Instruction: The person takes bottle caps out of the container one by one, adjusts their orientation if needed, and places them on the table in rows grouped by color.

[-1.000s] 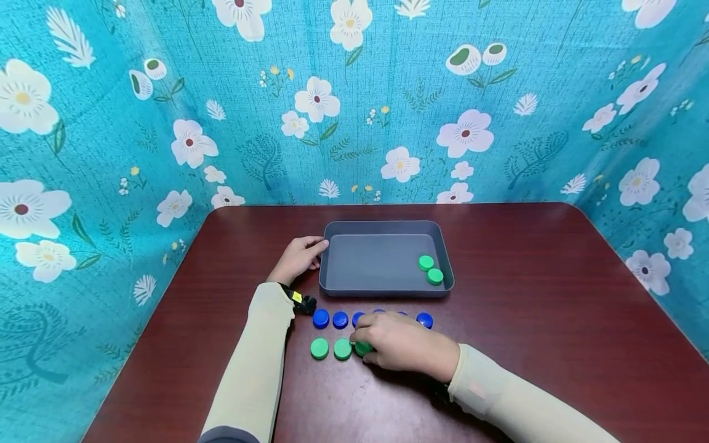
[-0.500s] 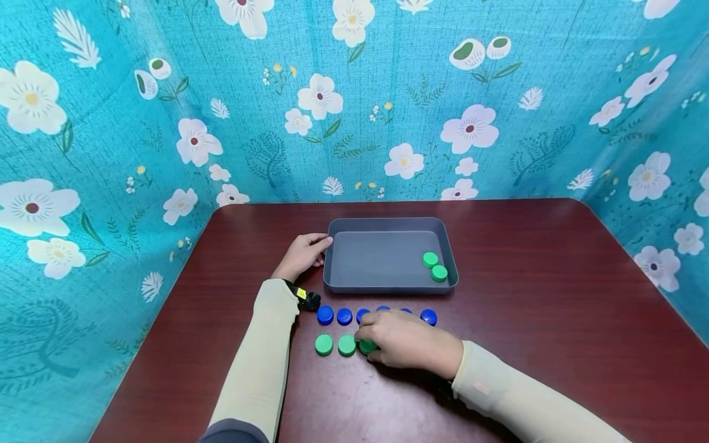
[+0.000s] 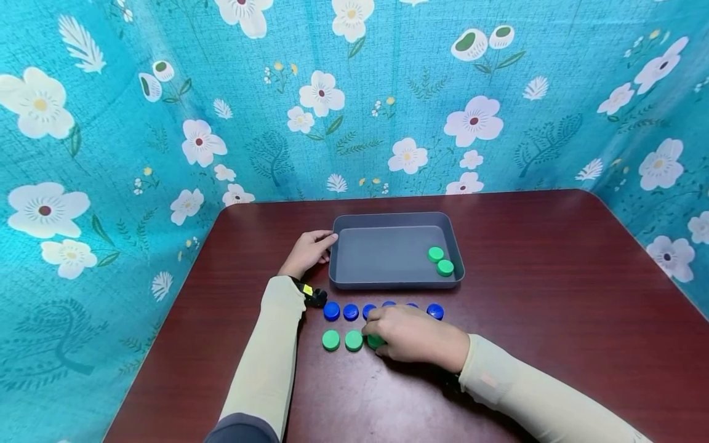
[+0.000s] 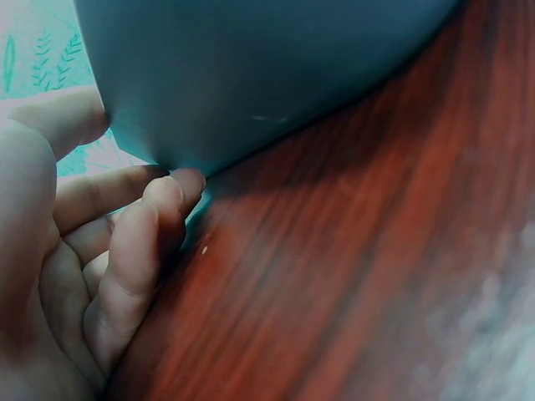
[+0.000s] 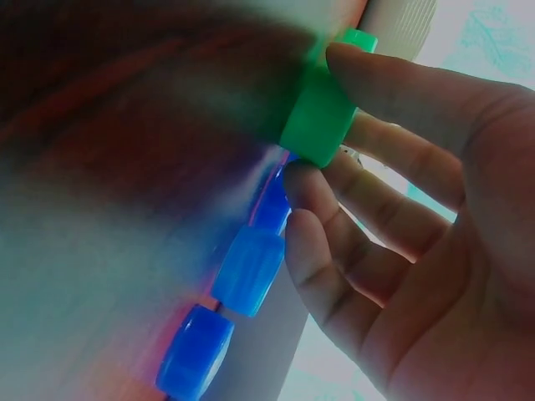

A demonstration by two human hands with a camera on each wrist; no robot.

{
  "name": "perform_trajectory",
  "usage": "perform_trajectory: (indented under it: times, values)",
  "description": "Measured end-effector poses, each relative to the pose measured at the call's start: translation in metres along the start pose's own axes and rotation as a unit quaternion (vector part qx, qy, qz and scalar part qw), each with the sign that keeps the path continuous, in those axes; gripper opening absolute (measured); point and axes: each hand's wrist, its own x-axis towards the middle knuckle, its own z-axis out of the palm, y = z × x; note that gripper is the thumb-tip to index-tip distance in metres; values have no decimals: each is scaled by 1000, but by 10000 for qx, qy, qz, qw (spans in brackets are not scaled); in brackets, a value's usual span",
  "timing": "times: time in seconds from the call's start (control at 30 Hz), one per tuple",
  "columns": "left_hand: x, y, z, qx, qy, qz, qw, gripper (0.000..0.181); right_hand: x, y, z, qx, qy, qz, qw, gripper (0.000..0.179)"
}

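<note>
My right hand point(image 3: 418, 335) pinches a green bottle cap point(image 5: 319, 117) between thumb and fingers, at the right end of the front row. To its left in that row lie two more green caps, the nearer a green cap point(image 3: 354, 340). Just behind runs a row of several blue bottle caps point(image 3: 332, 311), partly hidden by the right hand. At the left end of a grey rectangular tray point(image 3: 396, 285), my left hand point(image 3: 307, 252) holds its side, thumb at the rim and other fingers curled low against the wall. Inside, toward the right, lie two green caps point(image 3: 445, 267).
A dark red wooden table point(image 3: 526, 264) bears everything. Behind it and along both sides hangs a blue flowered curtain point(image 3: 249, 80). The left wrist carries a black strap with a small camera point(image 3: 317, 298), close to the leftmost blue cap.
The whole head view shifts slightly, moving the tray and caps right and up in the picture. Both hands keep their places: the left at the tray, the right at the same green cap.
</note>
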Motion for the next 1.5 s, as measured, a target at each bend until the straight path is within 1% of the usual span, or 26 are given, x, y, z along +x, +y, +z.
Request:
perform_trajectory:
  times: [0.13,0.33,0.43,0.67,0.77,0.9,1.07,1.17,1.33,1.5]
  values:
    - [3,0,1,-61,-56,26,10000,52,-1,0,0,-9,1,-12,10000,26]
    - [2,0,1,-48,46,-3,10000,48,0,0,-1,-58,-57,-43,10000,26]
    - [1,1,0,-28,27,-53,10000,49,0,0,0,-84,-101,-41,9999,26]
    - [5,3,0,-5,67,76,9999,49,0,2,-2,-226,-48,-68,9997,26]
    - [7,3,1,-40,7,86,10000,50,-1,2,-2,-258,-73,-63,9996,26]
    - [6,0,2,-56,-71,59,9999,49,-2,1,-1,-218,-149,-68,9996,27]
    - [3,-3,0,1,11,45,10000,47,0,-1,1,-212,-191,-119,9995,29]
    - [3,-3,0,29,41,81,10000,48,0,0,1,-227,-188,-77,9995,31]
    - [3,-2,0,41,-26,51,10000,51,0,1,0,-243,-158,-49,9996,31]
    - [4,-2,0,-29,-25,90,10000,49,-1,2,0,-184,-160,-45,9997,31]
